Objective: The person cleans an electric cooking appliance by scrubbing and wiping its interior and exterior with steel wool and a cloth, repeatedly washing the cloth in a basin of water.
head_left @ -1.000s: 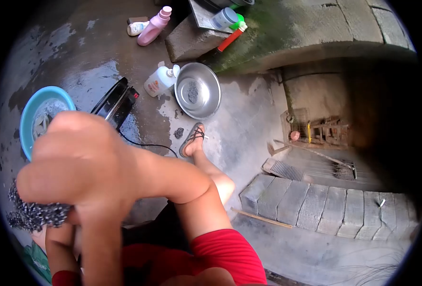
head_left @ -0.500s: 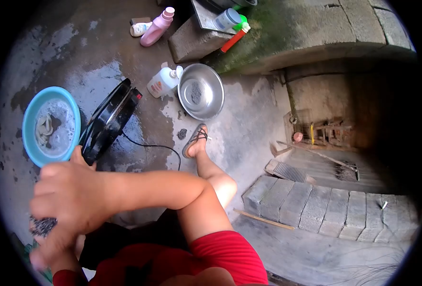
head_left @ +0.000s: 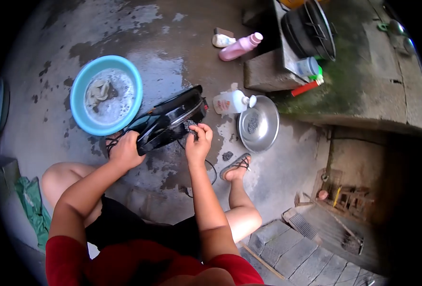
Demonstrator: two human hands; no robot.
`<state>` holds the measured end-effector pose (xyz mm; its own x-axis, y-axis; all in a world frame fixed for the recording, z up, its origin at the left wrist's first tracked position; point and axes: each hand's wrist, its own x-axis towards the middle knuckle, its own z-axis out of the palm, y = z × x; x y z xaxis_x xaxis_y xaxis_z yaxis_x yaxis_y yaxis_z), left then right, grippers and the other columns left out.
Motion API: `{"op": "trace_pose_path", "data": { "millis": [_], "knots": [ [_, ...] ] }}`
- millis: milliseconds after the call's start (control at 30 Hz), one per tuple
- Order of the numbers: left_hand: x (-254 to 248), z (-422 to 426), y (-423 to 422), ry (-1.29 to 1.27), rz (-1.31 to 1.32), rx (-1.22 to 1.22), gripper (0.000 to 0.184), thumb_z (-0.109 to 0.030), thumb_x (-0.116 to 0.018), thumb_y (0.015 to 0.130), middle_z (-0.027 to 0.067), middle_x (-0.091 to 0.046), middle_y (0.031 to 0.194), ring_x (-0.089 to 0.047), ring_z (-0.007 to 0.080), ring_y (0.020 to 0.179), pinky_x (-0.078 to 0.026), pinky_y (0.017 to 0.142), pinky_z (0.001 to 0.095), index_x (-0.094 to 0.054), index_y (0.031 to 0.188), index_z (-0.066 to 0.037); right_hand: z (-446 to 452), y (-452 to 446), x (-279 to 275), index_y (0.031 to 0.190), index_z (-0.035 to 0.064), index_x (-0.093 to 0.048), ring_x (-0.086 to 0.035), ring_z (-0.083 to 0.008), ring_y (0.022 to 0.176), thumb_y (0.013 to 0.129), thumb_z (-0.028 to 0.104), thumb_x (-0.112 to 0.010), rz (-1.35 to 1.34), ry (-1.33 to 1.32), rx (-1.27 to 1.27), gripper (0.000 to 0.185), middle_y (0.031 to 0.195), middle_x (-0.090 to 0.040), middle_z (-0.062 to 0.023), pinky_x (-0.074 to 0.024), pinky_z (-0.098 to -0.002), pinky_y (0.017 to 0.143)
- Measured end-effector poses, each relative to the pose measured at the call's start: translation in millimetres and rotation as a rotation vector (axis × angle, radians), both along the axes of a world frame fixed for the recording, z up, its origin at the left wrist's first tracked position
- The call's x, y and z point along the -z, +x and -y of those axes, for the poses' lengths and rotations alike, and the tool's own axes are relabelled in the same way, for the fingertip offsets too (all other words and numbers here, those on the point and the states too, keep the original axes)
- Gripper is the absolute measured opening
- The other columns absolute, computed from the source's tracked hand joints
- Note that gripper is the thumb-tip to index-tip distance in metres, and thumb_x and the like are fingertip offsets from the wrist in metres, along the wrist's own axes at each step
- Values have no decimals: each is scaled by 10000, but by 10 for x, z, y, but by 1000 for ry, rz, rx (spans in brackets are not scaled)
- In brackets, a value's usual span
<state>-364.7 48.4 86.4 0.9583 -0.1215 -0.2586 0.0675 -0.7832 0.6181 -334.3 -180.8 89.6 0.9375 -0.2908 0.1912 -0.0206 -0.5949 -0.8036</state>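
Note:
My left hand (head_left: 127, 151) grips the near left edge of a glossy black electric griddle (head_left: 165, 125), its fingers wrapped round the rim. The griddle stands tilted above the wet floor, with a red part at its far right end and a black cord running from it. In my right hand (head_left: 199, 142) is a dark steel wool scourer (head_left: 190, 125), pinched by the fingertips against the griddle's side. Just beyond my left hand sits a light blue basin (head_left: 76, 102) holding sudsy water and a pale cloth (head_left: 98, 91).
A white pump bottle (head_left: 229, 102) stands beside a steel bowl (head_left: 266, 125). Dark scrub lies near my sandalled foot (head_left: 237, 167). Farther off are a pink bottle (head_left: 239, 47), a black pot (head_left: 308, 31) on a ledge, and a concrete block wall (head_left: 299, 255).
My right hand, formerly over at the left near my other hand with the scourer, has moved right onto the griddle's side. The view has shifted, so the surroundings sit differently.

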Motion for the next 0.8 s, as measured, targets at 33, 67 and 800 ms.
{"op": "trace_pose_path", "data": {
  "millis": [33,67,800],
  "knots": [
    [7,-11,-4,8,-4,-4,486,-209,-737,672,166,-578,1034,-565,343,1022,-466,838,434,-485,1058,-55,-53,5,43,940,63,-662,-539,-302,1014,733,-23,-611,26,-41,-46,230,1083,-534,-145,-428,-355,901],
    [18,-17,-5,13,-8,-3,493,-216,-737,674,164,-578,1041,-563,341,1029,-468,839,435,-482,1065,-58,-92,2,79,953,69,-670,-546,-284,1012,741,-8,-628,53,-85,-87,230,1084,-548,-129,-441,-335,879],
    [-168,24,34,-33,33,31,550,-167,-774,638,178,-555,1058,-545,366,1035,-453,846,439,-459,1071,-43,-392,20,-118,854,22,-651,-586,-343,829,765,39,-631,-14,-269,-278,92,854,-619,-160,-476,-414,763]
  ]
}}
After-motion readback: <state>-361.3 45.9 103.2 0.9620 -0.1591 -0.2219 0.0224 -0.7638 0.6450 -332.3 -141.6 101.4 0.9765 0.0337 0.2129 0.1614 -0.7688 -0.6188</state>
